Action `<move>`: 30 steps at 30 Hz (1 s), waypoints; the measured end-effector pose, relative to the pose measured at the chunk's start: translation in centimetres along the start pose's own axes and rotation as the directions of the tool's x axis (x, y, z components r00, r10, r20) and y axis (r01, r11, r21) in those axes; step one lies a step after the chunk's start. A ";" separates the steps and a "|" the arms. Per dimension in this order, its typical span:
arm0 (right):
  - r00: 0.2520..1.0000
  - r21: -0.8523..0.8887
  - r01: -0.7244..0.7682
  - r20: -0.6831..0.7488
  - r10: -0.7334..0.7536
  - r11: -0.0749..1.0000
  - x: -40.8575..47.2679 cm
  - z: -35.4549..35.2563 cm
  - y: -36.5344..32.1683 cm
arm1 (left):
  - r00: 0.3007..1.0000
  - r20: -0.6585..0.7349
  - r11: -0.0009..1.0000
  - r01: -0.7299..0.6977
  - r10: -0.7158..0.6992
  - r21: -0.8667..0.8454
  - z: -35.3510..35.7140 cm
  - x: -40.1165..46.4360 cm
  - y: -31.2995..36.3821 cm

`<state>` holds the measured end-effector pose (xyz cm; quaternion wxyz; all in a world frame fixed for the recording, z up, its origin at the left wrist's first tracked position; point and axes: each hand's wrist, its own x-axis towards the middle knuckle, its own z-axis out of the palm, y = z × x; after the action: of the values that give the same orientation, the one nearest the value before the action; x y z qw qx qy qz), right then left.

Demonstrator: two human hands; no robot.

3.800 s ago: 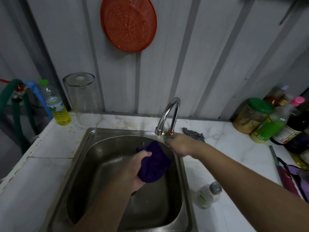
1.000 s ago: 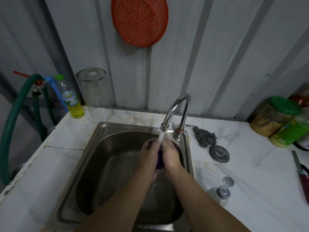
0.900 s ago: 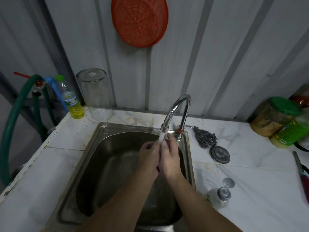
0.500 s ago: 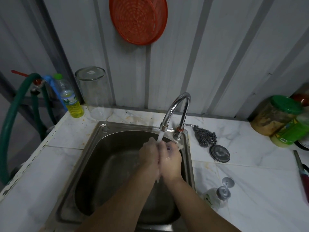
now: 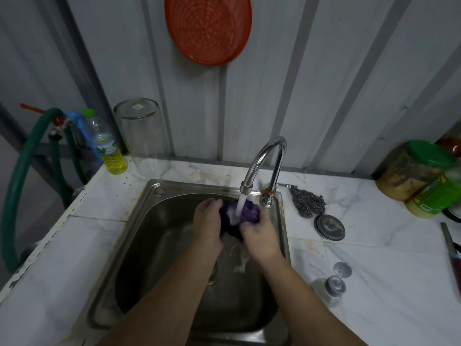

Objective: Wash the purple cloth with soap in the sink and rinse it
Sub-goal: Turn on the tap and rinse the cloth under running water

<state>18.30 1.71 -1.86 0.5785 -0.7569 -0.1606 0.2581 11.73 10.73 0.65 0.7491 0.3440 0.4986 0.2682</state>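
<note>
The purple cloth (image 5: pixel 249 212) is bunched up between both hands over the steel sink (image 5: pixel 149 221), right under the running stream from the curved tap (image 5: pixel 264 158). My left hand (image 5: pixel 208 224) grips its left side and my right hand (image 5: pixel 260 237) holds its lower right. Water splashes off the cloth into the basin below. A small clear soap bottle (image 5: pixel 326 290) with a grey flip cap lies on the counter right of the sink.
A steel scourer (image 5: pixel 308 204) and a round metal lid (image 5: pixel 329 227) lie right of the tap. Green-lidded jars (image 5: pixel 414 169) stand far right. An upturned glass jar (image 5: pixel 143 136), a yellow-liquid bottle (image 5: pixel 108 148) and a green hose (image 5: pixel 22 176) are at the left. An orange strainer (image 5: pixel 208 28) hangs on the wall.
The tap now runs, and my right hand has come off it onto the cloth. My hands, pressed together half a second ago, have parted and the purple cloth shows under the stream.
</note>
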 end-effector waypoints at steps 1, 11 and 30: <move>1.000 0.078 -0.019 0.000 0.020 0.997 -0.1 -0.3 0.0 | 0.999 0.001 0.999 0.051 -0.051 -0.012 -0.2 0.1 0.1; 0.892 -0.101 0.448 -0.018 -0.452 0.888 -4.6 -0.1 0.5 | 0.971 0.146 0.974 0.165 -0.188 0.158 -0.3 0.1 0.1; 0.990 -0.219 -0.138 -0.055 0.130 0.966 2.8 1.2 -0.2 | 0.989 0.014 0.977 0.142 -0.146 0.157 0.4 -0.9 -1.0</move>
<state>19.90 4.23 -2.49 0.4744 -0.8311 -0.1254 0.2618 11.84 9.37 0.48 0.7436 0.3679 0.5321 0.1689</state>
